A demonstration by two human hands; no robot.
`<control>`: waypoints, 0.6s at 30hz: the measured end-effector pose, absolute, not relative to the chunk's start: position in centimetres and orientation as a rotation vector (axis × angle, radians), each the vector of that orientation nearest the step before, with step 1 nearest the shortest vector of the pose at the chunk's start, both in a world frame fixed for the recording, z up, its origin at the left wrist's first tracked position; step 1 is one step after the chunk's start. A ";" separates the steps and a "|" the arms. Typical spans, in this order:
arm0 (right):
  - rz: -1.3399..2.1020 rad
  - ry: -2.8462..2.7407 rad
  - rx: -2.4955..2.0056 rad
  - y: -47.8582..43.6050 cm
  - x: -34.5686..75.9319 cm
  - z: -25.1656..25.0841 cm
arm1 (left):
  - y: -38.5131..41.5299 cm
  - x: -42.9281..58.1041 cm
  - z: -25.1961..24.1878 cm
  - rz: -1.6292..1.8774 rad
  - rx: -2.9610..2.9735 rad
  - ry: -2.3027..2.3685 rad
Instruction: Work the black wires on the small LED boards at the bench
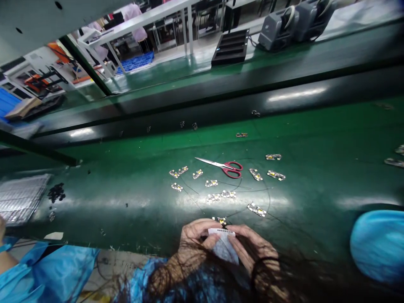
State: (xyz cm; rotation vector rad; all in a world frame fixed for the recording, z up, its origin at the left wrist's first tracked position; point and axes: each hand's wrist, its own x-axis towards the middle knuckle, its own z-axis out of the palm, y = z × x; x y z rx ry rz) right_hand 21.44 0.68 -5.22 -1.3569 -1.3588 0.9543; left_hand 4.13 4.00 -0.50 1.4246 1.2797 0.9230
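Observation:
My left hand and my right hand are close together at the bench's near edge. Between them is a whitish sheet whose top strip has a row of small dark marks, pinched by fingers and thumbs from both sides. Just beyond my fingertips lies a small circuit board with a yellow spot; a tiny dark piece shows at the strip's upper edge, and I cannot tell whether it is held. Several similar boards, some with thin wires, lie farther out around scissors with red handles. Loose hair covers part of both hands.
On the left are a clear ribbed tray, a pile of small black parts and another person's blue sleeve. A blue rounded thing stands at right. Across the back are a black compartment tray and grey tape dispensers.

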 end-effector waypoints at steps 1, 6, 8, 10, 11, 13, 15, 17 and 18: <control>0.945 -1.364 -1.358 0.6 21.7 -5.4 | 3.9 4.0 -0.4 0.923 1.409 1.264; 0.978 -1.333 -1.355 0.5 22.1 -4.6 | 3.7 3.6 0.2 0.860 1.306 1.262; 1.016 -1.282 -1.375 0.6 22.2 -3.8 | 3.7 3.4 0.4 0.825 1.294 1.263; 1.027 -1.239 -1.396 0.8 22.2 -3.0 | 3.9 3.4 0.2 0.782 1.312 1.260; 1.024 -1.232 -1.408 0.9 22.2 -2.7 | 4.1 3.4 -0.1 0.764 1.321 1.260; 1.006 -1.265 -1.419 1.1 22.3 -2.4 | 4.4 3.7 -0.9 0.726 1.334 1.262; 0.965 -1.354 -1.436 1.3 22.8 -2.7 | 4.3 3.7 -1.3 0.690 1.333 1.259; 0.870 -1.376 -1.456 1.2 23.5 -3.4 | 3.2 2.6 -0.3 0.697 1.353 1.344; 0.828 -1.340 -1.463 1.1 24.0 -3.7 | 2.2 1.5 0.9 0.736 1.368 1.458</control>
